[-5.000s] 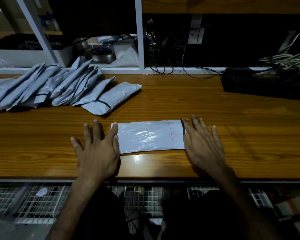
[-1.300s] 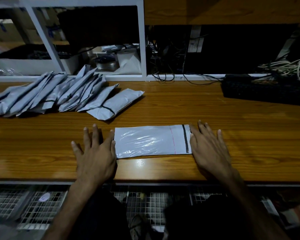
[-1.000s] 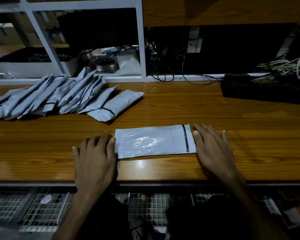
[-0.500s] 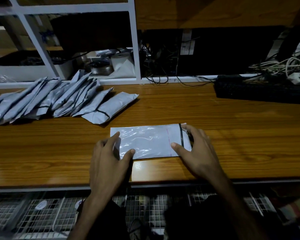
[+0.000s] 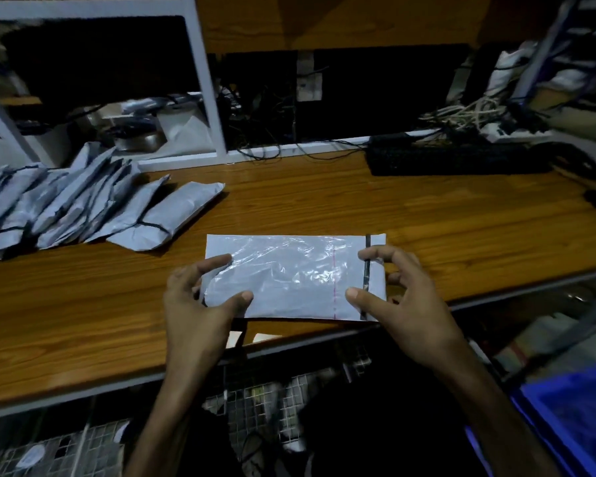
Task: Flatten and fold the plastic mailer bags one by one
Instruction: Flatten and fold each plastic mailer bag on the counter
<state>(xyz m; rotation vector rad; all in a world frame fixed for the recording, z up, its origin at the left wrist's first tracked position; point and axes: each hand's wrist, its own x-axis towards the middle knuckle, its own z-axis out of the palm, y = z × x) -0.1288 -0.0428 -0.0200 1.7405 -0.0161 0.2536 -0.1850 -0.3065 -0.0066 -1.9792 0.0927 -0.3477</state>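
A grey plastic mailer bag (image 5: 289,273) lies flattened near the front edge of the wooden table (image 5: 427,222), its near edge lifted a little. It has a thin red line and a black strip near its right end. My left hand (image 5: 200,301) pinches the bag's left end, thumb on top. My right hand (image 5: 403,297) pinches the right end at the black strip. A row of several folded grey mailer bags (image 5: 83,204) lies at the table's back left.
A black keyboard (image 5: 455,158) and tangled cables (image 5: 468,115) sit at the back right. White shelving (image 5: 207,98) with clutter stands behind the table. A wire grid (image 5: 272,401) lies under the table, and a blue bin (image 5: 572,418) is at lower right.
Both hands went from lying flat beside the bag to gripping its two ends, and its near edge has come up off the table. The camera has tilted and shifted.
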